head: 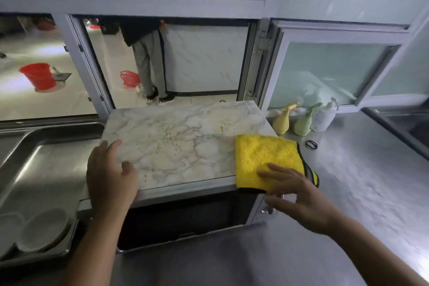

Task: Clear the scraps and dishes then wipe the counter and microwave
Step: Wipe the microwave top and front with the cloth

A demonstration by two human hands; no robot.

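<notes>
A marble slab point(185, 144) lies on top of the microwave point(185, 218), and small yellow scraps point(170, 138) are scattered over it. My left hand point(111, 176) rests on the slab's front left corner with relaxed fingers. A folded yellow cloth point(262, 155) lies over the slab's front right corner. My right hand point(299, 195) has its fingers spread, and the fingertips touch the cloth's near edge. White dishes point(43, 230) sit in a metal tray point(67, 248) at the lower left.
A steel sink point(46, 158) lies to the left. Two spray bottles point(284, 118) and a pump bottle point(325, 116) stand behind the steel counter point(359, 181) at right, next to a black ring point(311, 144). Through the open hatch a person point(151, 60) stands near red buckets point(38, 75).
</notes>
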